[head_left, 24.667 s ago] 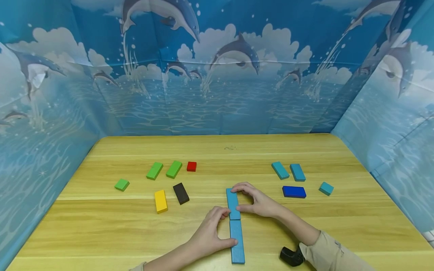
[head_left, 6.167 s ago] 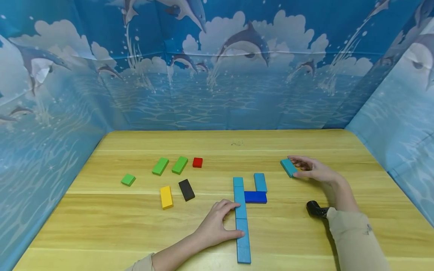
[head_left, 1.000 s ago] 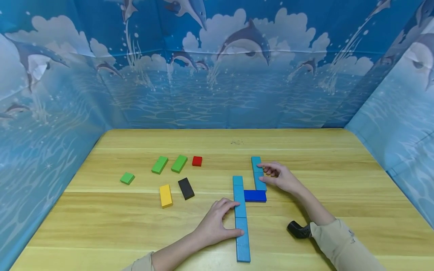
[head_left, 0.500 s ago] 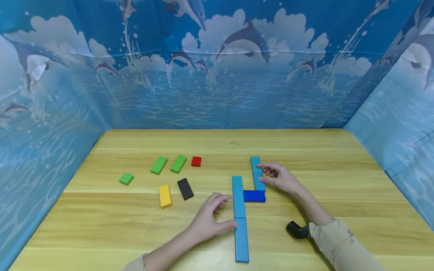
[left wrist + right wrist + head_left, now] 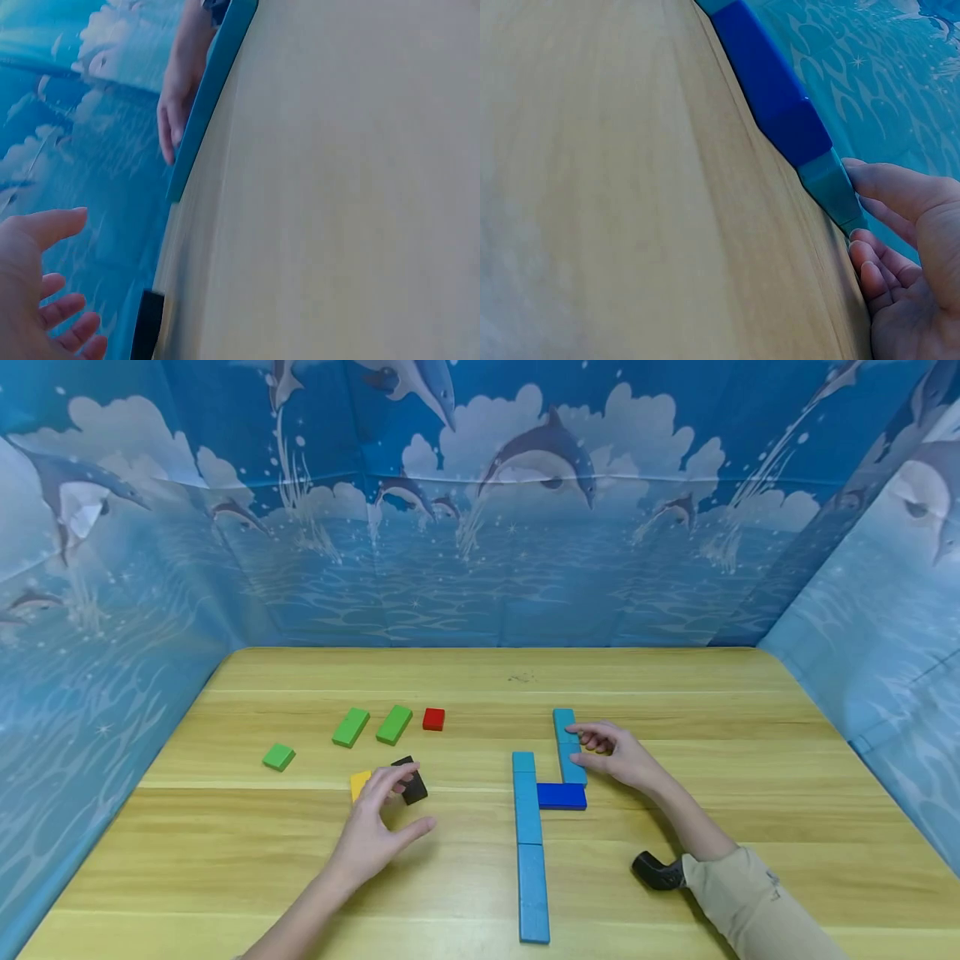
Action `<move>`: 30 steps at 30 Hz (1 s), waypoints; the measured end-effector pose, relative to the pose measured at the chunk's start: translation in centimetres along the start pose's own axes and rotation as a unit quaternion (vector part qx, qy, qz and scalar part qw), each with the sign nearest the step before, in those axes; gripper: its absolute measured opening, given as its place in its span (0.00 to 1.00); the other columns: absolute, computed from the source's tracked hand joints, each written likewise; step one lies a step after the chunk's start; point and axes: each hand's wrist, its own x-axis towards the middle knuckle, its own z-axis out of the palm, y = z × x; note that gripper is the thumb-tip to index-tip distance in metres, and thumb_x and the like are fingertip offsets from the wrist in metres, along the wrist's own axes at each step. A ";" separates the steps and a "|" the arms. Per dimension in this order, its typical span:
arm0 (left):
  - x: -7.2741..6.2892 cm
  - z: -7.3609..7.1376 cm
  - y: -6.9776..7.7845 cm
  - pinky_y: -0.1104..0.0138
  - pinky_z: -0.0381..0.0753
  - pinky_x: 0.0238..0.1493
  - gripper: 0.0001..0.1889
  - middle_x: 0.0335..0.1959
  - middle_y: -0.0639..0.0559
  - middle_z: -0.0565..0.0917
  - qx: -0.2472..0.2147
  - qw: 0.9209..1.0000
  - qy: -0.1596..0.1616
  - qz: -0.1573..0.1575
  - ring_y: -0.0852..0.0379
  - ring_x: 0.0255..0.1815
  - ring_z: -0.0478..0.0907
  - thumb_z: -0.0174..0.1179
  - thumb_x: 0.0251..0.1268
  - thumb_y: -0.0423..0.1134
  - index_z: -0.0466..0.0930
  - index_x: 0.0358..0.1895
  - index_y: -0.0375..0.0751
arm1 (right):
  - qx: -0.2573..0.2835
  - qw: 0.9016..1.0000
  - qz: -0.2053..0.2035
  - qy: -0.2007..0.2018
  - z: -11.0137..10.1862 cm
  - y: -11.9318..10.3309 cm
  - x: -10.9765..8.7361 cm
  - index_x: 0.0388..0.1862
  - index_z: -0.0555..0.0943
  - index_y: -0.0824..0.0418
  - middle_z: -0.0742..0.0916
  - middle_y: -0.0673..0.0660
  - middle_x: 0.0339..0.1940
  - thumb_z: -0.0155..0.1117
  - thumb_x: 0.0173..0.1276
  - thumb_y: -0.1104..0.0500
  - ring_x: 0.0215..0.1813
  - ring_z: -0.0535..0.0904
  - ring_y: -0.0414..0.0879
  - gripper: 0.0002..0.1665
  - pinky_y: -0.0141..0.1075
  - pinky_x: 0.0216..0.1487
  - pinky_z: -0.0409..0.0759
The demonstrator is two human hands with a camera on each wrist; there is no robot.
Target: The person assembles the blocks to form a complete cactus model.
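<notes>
My left hand (image 5: 375,839) hovers over the left part of the table, fingers spread and nothing held. Its fingertips overlap the black block (image 5: 417,792) in the head view, and it partly covers the yellow block (image 5: 360,783). With thumb and fingertips, my right hand (image 5: 618,762) touches the right side of two light blue blocks (image 5: 564,720) laid end to end. A dark blue block (image 5: 562,797) joins these to a longer light blue column (image 5: 532,885). In the right wrist view, the thumb (image 5: 870,176) lies against a light blue block (image 5: 832,187) beyond the dark blue one.
Two green blocks (image 5: 351,727) and a small red block (image 5: 433,719) lie at the back left, with a smaller green block (image 5: 279,757) farther left. A black device (image 5: 657,871) sits at the right wrist. Dolphin-printed curtains (image 5: 480,568) enclose the table (image 5: 675,693).
My left hand has left the light blue column and moved left to the black block. The right hand stays at its two light blue blocks, the upper one set there since several seconds ago.
</notes>
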 end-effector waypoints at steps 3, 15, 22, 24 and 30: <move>-0.3 -1.1 -1.1 0.60 0.71 0.43 0.36 0.48 0.46 0.75 0.019 1.000 0.018 -0.014 0.51 0.46 0.70 0.74 0.40 0.39 0.71 0.58 0.41 | 0.000 1.000 0.004 0.000 0.0 0.0 0.0 0.58 0.73 0.64 0.74 0.61 0.40 0.65 0.60 0.58 0.38 0.65 0.51 0.27 0.32 0.37 0.66; -1.0 -3.9 -4.2 0.56 0.71 0.48 0.39 0.51 0.46 0.73 0.073 0.995 0.036 -0.061 0.51 0.46 0.70 0.75 0.37 0.41 0.69 0.59 0.39 | -0.002 1.000 -0.006 0.000 0.0 0.0 0.0 0.58 0.73 0.65 0.75 0.60 0.40 0.65 0.60 0.59 0.38 0.66 0.49 0.27 0.32 0.37 0.67; -1.3 -4.6 -5.5 0.53 0.68 0.49 0.40 0.50 0.47 0.73 0.089 0.994 0.025 -0.066 0.50 0.47 0.70 0.75 0.37 0.45 0.69 0.60 0.40 | -0.003 1.000 -0.006 0.000 0.0 0.0 0.0 0.57 0.73 0.65 0.75 0.60 0.39 0.65 0.60 0.58 0.38 0.67 0.49 0.27 0.32 0.37 0.67; -1.4 -4.7 -5.8 0.51 0.66 0.50 0.41 0.50 0.47 0.73 0.091 0.993 0.021 -0.067 0.49 0.49 0.69 0.75 0.37 0.46 0.68 0.60 0.40 | -0.005 1.000 -0.004 0.001 0.0 -0.1 0.0 0.58 0.73 0.65 0.75 0.60 0.39 0.65 0.60 0.58 0.38 0.66 0.49 0.27 0.31 0.37 0.67; -1.5 -5.1 -6.5 0.51 0.63 0.50 0.42 0.49 0.45 0.74 0.115 0.991 0.010 -0.062 0.49 0.50 0.67 0.75 0.36 0.47 0.68 0.61 0.39 | -0.004 1.000 -0.005 0.001 0.0 0.0 0.0 0.58 0.73 0.65 0.75 0.60 0.39 0.65 0.60 0.58 0.38 0.66 0.49 0.27 0.31 0.37 0.67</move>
